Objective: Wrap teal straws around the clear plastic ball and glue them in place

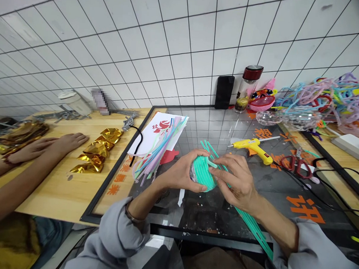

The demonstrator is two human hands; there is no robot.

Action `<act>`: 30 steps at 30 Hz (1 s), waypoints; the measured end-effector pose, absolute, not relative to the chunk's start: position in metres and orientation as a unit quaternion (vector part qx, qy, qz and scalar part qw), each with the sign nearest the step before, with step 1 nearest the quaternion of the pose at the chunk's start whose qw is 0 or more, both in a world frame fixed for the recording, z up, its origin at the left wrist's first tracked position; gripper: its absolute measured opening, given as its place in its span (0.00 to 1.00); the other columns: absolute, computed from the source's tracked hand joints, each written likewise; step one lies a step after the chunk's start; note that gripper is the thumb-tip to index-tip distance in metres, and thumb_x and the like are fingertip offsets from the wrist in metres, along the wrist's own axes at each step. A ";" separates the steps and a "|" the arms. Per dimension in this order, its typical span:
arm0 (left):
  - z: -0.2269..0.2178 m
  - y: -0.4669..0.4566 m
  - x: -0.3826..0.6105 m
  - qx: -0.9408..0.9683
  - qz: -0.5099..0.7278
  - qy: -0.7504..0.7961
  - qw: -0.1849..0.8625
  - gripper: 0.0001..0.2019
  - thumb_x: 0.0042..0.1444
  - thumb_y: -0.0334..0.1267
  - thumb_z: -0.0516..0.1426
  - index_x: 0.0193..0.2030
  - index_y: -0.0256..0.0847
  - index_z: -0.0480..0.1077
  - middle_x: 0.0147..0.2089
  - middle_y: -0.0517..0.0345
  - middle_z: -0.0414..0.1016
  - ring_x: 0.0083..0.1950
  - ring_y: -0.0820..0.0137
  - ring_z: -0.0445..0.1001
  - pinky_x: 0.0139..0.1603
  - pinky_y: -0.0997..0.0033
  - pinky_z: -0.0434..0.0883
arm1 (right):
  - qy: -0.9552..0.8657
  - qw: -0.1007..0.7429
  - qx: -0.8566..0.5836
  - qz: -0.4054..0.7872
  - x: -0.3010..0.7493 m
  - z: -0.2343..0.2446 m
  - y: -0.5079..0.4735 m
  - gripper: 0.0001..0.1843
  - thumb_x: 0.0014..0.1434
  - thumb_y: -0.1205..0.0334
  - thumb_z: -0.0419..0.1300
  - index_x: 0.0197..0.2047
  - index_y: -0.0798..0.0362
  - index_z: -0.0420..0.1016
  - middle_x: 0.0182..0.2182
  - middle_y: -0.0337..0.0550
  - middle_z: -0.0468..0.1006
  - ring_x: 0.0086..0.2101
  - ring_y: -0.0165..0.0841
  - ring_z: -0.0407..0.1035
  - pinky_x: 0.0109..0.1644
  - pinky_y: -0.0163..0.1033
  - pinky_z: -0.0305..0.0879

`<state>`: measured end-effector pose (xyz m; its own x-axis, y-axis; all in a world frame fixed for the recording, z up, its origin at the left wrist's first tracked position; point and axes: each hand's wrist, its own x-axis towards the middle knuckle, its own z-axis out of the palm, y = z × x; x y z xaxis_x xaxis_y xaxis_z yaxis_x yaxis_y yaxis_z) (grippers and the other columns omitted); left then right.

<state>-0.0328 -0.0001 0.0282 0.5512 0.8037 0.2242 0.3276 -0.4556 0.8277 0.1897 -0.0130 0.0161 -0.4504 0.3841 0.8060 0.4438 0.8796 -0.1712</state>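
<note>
My left hand (182, 172) is curled around a round object wrapped in teal pipe cleaners (203, 173), held just above the dark glass work surface (224, 208). My right hand (235, 180) pinches the end of a teal pipe cleaner against the wrapped ball. Long teal pipe cleaners (252, 229) trail from the ball down toward my right sleeve. More teal ends (207, 147) stick up behind the ball.
A bundle of pastel pipe cleaners (156, 153) lies on white paper (155, 133). A yellow glue gun (253, 147), red scissors (294, 163), a phone (223, 92), a jar (248, 88) and tangled pipe cleaners (326, 97) sit behind. Another person's hands (45, 146) rest near gold foil pieces (98, 149).
</note>
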 end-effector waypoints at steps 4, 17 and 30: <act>0.028 0.000 -0.033 0.796 0.312 0.357 0.376 0.41 0.38 0.41 0.72 0.59 0.42 0.61 0.62 0.45 0.68 0.64 0.51 0.69 0.67 0.50 0.65 | -0.856 0.455 -0.233 -0.071 0.190 0.015 -0.012 0.15 0.57 0.77 0.57 0.46 0.54 0.75 0.44 0.52 0.79 0.46 0.44 0.70 0.46 0.53 0.68; 0.028 0.000 -0.033 0.794 0.312 0.357 0.380 0.41 0.38 0.42 0.72 0.59 0.42 0.61 0.62 0.46 0.68 0.64 0.52 0.69 0.67 0.51 0.65 | -0.833 0.487 -0.264 -0.008 0.188 0.021 -0.014 0.12 0.60 0.73 0.59 0.43 0.49 0.79 0.41 0.46 0.81 0.44 0.40 0.73 0.47 0.49 0.68; 0.028 0.001 -0.036 0.779 0.301 0.381 0.398 0.41 0.37 0.43 0.72 0.59 0.42 0.63 0.64 0.44 0.68 0.65 0.49 0.68 0.68 0.49 0.63 | -0.688 0.141 -0.705 -0.096 0.269 0.005 0.057 0.26 0.61 0.43 0.58 0.43 0.62 0.75 0.39 0.66 0.77 0.39 0.52 0.73 0.39 0.50 0.62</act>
<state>-0.0361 0.0011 0.0280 0.5292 0.8321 0.1657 0.3536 -0.3938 0.8485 0.2691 0.0569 0.0049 0.0350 0.9434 0.3297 0.9976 -0.0134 -0.0676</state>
